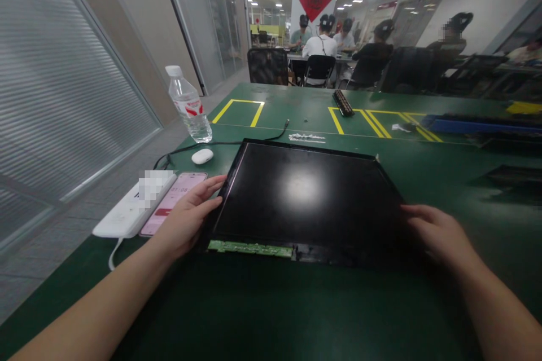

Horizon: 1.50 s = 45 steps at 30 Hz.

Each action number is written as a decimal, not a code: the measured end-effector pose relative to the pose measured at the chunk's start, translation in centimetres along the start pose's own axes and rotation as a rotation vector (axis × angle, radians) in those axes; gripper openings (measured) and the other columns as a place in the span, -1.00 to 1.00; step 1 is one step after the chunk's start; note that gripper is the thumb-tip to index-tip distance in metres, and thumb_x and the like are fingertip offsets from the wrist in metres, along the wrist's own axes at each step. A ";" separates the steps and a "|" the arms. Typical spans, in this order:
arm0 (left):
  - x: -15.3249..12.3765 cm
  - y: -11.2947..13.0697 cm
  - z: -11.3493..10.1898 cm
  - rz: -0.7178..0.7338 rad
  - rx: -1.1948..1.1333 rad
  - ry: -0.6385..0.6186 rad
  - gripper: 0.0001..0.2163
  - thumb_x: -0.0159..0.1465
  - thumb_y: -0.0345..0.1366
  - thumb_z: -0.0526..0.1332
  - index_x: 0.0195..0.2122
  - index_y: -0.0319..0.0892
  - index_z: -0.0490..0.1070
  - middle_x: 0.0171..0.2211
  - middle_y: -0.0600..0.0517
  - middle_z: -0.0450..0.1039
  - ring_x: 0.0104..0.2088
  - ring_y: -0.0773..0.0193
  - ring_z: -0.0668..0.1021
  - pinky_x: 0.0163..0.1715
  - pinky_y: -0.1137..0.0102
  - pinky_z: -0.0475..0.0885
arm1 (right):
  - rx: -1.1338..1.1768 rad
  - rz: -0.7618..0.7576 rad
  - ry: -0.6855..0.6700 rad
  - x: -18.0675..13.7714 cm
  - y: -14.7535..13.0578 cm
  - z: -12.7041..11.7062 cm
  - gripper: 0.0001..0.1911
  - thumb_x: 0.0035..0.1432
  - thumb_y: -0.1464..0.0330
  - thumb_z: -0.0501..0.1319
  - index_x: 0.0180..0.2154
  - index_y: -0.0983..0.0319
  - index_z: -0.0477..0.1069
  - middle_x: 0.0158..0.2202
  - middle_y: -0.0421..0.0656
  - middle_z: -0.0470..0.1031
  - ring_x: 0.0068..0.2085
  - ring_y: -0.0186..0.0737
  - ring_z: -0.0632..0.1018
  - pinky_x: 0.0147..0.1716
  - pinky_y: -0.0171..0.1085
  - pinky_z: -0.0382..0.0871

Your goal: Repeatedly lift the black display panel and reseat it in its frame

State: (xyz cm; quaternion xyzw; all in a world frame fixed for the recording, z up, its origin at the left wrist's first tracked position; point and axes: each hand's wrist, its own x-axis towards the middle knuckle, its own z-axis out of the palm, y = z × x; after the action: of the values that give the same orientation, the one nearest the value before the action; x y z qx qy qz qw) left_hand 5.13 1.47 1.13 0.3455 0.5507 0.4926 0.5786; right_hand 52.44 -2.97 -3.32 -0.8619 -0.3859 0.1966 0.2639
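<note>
A black display panel (305,203) lies face up before me, close over the green tabletop, with a ceiling light mirrored in its screen. Along its near edge runs a strip of green circuit board (250,249). My left hand (190,214) grips the panel's left edge, thumb on top and fingers along the side. On the opposite edge, my right hand (438,231) holds the panel, its lower fingers lost in dark shadow. Whether the panel touches the table cannot be made out.
Left of the panel are a water bottle (190,107), a white earbud case (202,156), a phone (182,194), a white power bank (127,211) and a black cable (186,150). Behind it lie white scraps (305,137) and a dark ribbed object (343,103). People sit beyond the table (296,304).
</note>
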 end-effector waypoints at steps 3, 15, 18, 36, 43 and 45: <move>0.1 0.0 0.0 -0.008 -0.040 0.009 -0.58 0.17 -0.66 0.31 -0.01 -0.13 0.63 0.16 -0.09 0.68 -0.31 0.13 0.79 -0.46 0.39 0.71 | 0.011 0.005 -0.002 -0.1 -0.1 0.0 -0.55 0.01 0.36 0.19 -0.06 0.23 0.67 -0.34 -0.03 0.64 -0.41 -0.06 0.57 -0.38 -0.11 0.41; 0.3 -0.3 -0.3 -0.055 -0.040 0.015 -0.56 0.19 -0.60 0.32 0.06 -0.12 0.62 0.15 -0.09 0.68 -0.20 0.11 0.79 -0.39 0.43 0.70 | 0.023 -0.078 0.018 0.9 1.2 0.1 -0.62 -0.04 0.35 0.23 -0.16 0.16 0.69 -0.33 -0.03 0.65 -0.33 -0.01 0.60 -0.33 -0.09 0.42; 0.4 -0.4 -0.3 -0.061 -0.035 0.015 -0.57 0.19 -0.60 0.32 0.05 -0.12 0.62 0.14 -0.09 0.68 -0.18 0.10 0.79 -0.37 0.42 0.70 | 0.025 -0.078 0.019 0.9 1.3 0.1 -0.60 -0.04 0.34 0.23 -0.15 0.16 0.68 -0.33 -0.04 0.64 -0.34 -0.02 0.59 -0.33 -0.08 0.42; 0.1 -0.2 0.4 -0.178 -0.090 0.021 -0.47 0.25 -0.54 0.31 0.22 0.02 0.53 0.16 -0.03 0.67 -0.18 0.12 0.80 -0.43 0.45 0.70 | 0.003 -0.058 0.018 0.6 0.8 0.2 -0.59 0.01 0.37 0.22 -0.10 0.21 0.69 -0.26 -0.04 0.64 -0.24 -0.01 0.60 -0.23 -0.10 0.42; 0.2 -0.7 -1.0 -0.198 -0.003 -0.161 -0.08 0.02 -0.38 0.60 0.42 0.09 0.34 0.11 -0.07 0.71 -0.08 -0.10 0.79 -0.20 0.24 0.75 | 0.041 -0.078 0.000 1.3 1.8 0.4 -0.57 -0.02 0.35 0.23 -0.10 0.19 0.69 -0.31 -0.07 0.64 -0.33 -0.08 0.59 -0.29 -0.13 0.43; 0.4 -0.8 -1.3 -0.197 0.011 -0.189 -0.09 -0.01 -0.34 0.63 0.39 0.08 0.39 0.11 -0.08 0.71 -0.06 -0.10 0.78 -0.15 0.25 0.74 | 0.046 -0.095 0.005 1.5 2.1 0.5 -0.58 -0.04 0.34 0.23 -0.12 0.17 0.69 -0.35 -0.10 0.63 -0.36 -0.11 0.58 -0.32 -0.15 0.43</move>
State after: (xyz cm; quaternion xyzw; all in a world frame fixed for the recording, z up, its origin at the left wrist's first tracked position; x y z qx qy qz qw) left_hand 3.97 1.47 0.03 0.3376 0.5276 0.3956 0.6717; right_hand 54.27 -2.86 -5.18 -0.8367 -0.4213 0.1904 0.2935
